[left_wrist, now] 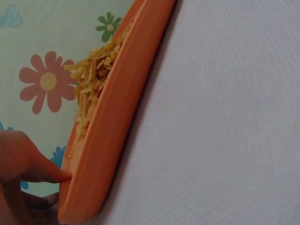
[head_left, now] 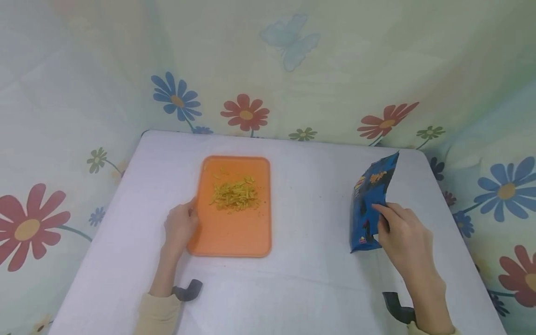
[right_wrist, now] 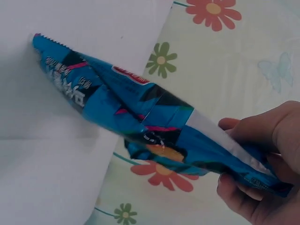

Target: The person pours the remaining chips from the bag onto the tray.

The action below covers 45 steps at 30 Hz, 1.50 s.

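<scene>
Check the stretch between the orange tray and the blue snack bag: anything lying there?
Nothing: in the head view only bare white table lies between the orange tray and the blue snack bag that the right hand holds.

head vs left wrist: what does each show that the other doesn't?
Head only: the right hand holding the blue snack bag at the table's right side, the whole white table, and the full orange tray outline.

Left wrist only: a close side-on look at the tray's rim, with a fingertip touching its edge near the corner.

Both: the left hand at the tray's left edge, the pile of yellow shreds on the tray, and the flowered backdrop.
</scene>
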Each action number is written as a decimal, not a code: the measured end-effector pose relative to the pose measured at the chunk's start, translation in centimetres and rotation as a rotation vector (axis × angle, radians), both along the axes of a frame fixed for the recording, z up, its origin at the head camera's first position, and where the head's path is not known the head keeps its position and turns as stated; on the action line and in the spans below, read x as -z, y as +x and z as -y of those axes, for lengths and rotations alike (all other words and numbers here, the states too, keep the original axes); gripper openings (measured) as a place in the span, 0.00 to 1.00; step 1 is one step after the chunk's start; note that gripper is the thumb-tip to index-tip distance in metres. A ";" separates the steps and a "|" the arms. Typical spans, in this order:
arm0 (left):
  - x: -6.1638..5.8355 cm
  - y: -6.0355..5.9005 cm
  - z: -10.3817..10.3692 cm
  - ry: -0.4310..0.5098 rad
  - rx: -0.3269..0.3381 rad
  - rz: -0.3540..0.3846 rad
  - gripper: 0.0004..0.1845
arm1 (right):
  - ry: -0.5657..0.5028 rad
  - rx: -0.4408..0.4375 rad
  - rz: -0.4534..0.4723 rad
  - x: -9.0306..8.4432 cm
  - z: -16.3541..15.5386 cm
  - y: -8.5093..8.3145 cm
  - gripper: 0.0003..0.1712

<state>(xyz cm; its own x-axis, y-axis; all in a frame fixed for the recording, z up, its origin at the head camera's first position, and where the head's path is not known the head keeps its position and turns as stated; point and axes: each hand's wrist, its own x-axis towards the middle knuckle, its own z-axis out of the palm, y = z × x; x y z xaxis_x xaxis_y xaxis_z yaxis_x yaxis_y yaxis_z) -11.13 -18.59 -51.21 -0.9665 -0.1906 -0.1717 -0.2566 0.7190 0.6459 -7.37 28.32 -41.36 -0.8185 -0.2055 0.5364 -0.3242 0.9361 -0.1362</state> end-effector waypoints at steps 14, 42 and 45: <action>0.4 0.1 0.4 -0.025 -0.003 -0.008 0.25 | -0.046 -0.086 0.400 -0.4 2.9 -1.4 0.30; 0.4 -0.3 0.6 -0.026 0.018 -0.008 0.25 | 0.011 -0.162 0.481 8.2 11.8 -3.9 0.26; 0.4 -0.4 0.6 -0.034 0.018 -0.009 0.25 | 0.030 -0.129 0.522 8.6 11.9 -3.7 0.26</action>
